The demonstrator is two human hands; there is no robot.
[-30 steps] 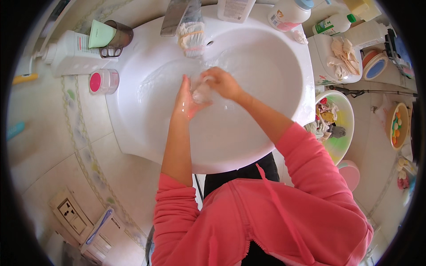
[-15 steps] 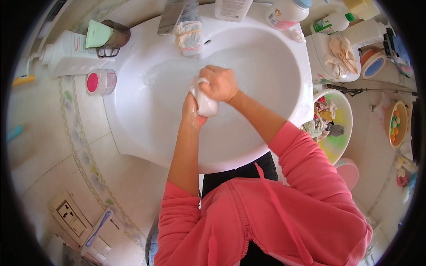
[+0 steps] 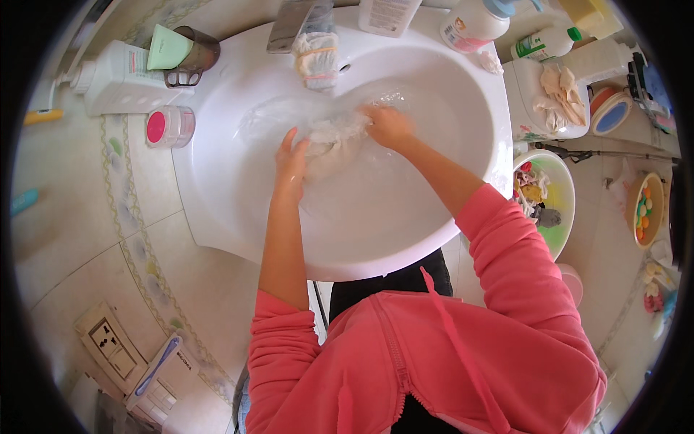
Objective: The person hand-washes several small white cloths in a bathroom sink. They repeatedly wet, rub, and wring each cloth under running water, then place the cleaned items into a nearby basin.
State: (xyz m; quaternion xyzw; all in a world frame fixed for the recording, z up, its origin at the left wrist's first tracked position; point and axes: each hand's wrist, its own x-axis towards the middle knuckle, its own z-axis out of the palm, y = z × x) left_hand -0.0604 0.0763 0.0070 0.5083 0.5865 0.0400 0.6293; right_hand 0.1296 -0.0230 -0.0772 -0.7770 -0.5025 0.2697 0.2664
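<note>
A wet white cloth (image 3: 332,145) lies in the sink (image 3: 405,217), at two o'clock from the left hand (image 3: 290,165), whose fingers stand parted. From the right hand (image 3: 390,128) it lies toward nine o'clock; blur means I cannot tell whether those fingers grip it.

We wear a coral-pink zip-up jacket (image 3: 448,362), its zip (image 3: 396,354) in matching pink, parting at the near end over a black inner garment (image 3: 428,421). Two flat pink cords hang down its front, a right cord (image 3: 463,347) and a left cord (image 3: 345,405). We have the left sleeve (image 3: 285,340) pushed up in folds; the right sleeve (image 3: 506,253) is creased too. Black trousers (image 3: 390,287) show beyond the far hem.
</note>
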